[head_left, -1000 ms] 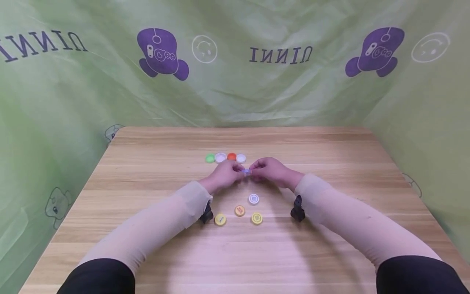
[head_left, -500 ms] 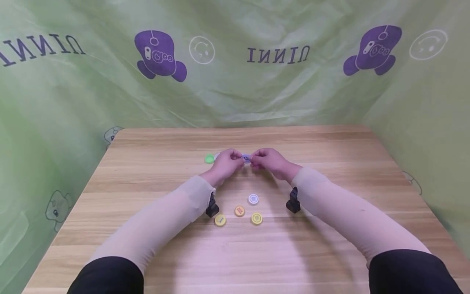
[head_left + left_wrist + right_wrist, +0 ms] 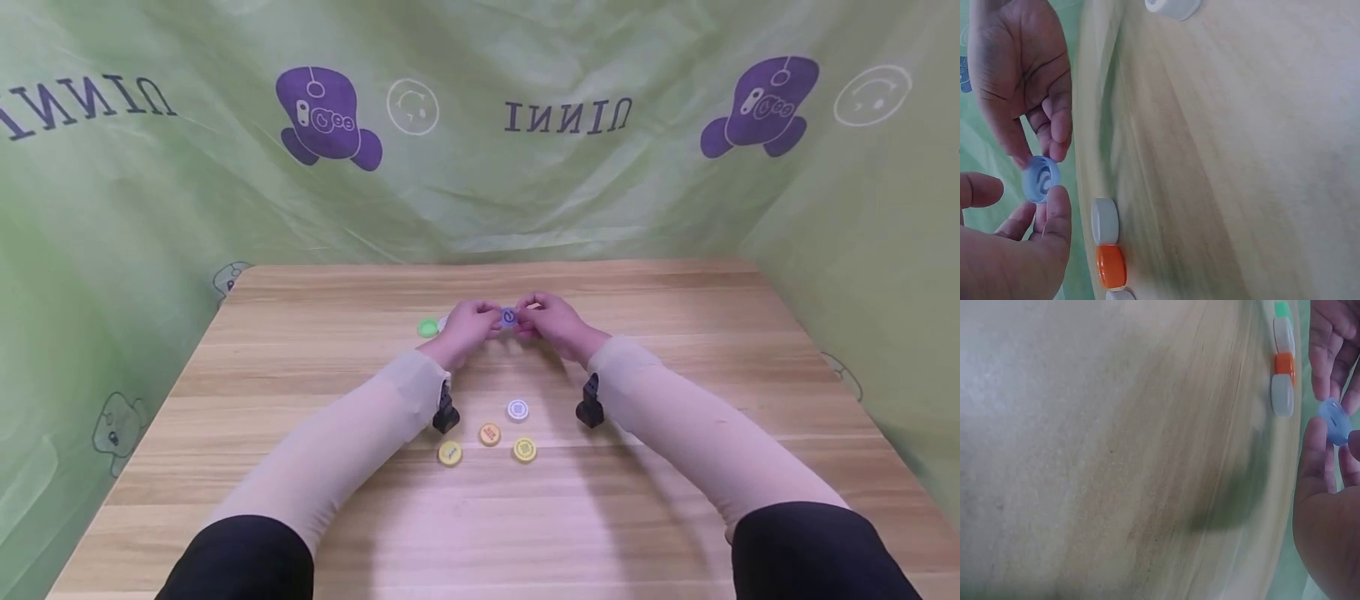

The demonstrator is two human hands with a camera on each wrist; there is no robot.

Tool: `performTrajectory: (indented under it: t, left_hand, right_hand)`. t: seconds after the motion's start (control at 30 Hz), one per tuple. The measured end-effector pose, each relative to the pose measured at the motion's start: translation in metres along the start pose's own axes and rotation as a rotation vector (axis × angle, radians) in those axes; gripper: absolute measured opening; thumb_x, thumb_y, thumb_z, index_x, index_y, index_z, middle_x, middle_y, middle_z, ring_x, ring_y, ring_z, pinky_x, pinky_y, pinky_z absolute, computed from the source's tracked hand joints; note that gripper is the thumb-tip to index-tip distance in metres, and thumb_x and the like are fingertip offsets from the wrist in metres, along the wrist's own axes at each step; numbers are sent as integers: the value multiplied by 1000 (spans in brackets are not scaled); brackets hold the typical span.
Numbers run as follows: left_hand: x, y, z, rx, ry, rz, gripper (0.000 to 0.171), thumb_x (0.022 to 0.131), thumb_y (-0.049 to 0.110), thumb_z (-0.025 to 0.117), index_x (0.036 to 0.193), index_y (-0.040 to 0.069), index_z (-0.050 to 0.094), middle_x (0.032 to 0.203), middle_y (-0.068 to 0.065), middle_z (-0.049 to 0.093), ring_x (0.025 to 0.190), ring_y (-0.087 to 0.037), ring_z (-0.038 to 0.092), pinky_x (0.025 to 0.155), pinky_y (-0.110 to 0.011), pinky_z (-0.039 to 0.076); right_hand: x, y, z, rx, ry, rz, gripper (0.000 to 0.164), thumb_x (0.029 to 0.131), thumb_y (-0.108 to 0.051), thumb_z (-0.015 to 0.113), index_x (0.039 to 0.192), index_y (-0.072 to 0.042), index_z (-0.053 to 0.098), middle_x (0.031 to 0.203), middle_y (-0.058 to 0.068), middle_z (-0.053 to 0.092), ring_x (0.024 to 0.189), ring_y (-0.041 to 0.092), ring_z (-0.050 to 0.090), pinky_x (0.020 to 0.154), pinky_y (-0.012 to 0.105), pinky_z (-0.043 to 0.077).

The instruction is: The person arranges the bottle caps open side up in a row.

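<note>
A blue bottle cap (image 3: 509, 316) is held up off the table between my two hands, its marked face towards the head camera. My left hand (image 3: 467, 327) pinches its left edge with the fingertips; my right hand (image 3: 557, 325) pinches the right edge. The left wrist view shows the inner side of the blue cap (image 3: 1041, 180) with fingers of both hands at its rim. Close by, a row of caps lies on the table: a green cap (image 3: 427, 327), an orange cap (image 3: 1111, 265) and white caps, one of them a white cap (image 3: 1282, 395) at the row's end. My left hand hides most of this row in the head view.
Nearer to me on the wooden table (image 3: 300, 333) lie a white cap (image 3: 517, 409), an orange cap (image 3: 490, 434) and two yellow caps, one yellow cap (image 3: 450, 453) left and one yellow cap (image 3: 525, 450) right. A green printed curtain (image 3: 480, 192) surrounds the table.
Both hands have carried the blue cap away from me, towards the far edge, and its marked face has turned into view. The left hand now covers most of the cap row.
</note>
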State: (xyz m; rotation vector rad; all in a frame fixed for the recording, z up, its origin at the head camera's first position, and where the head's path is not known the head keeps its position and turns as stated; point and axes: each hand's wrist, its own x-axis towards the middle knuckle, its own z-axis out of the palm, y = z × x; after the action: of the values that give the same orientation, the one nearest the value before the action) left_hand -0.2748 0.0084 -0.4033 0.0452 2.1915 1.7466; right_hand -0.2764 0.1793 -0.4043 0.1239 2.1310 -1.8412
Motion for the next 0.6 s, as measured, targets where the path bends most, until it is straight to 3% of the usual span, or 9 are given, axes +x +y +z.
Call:
performTrajectory:
  t: [0.17,0.4,0.6]
  left_hand:
    - [4,3,1,14,-23,-24,41,106,13,53,141,-9,52,129,-22,63,117,-34,64,103,-38,52]
    - [7,5,3,-30,-62,-58,46,108,14,49,148,-9,44,139,-23,57,124,-34,60,108,-39,49]
    - [10,4,5,-16,-44,-61,38,107,12,51,140,-7,51,132,-21,60,120,-33,61,104,-38,51]
  right_hand:
    - [4,3,-1,16,14,6,9,106,-1,50,113,4,54,113,19,61,90,21,66,94,37,58]
    - [9,7,-2,-12,24,30,18,106,0,49,121,9,53,114,21,61,87,18,66,91,32,59]
    - [11,11,-4,-32,21,39,21,106,-1,50,123,11,51,112,21,61,84,16,64,84,27,60]
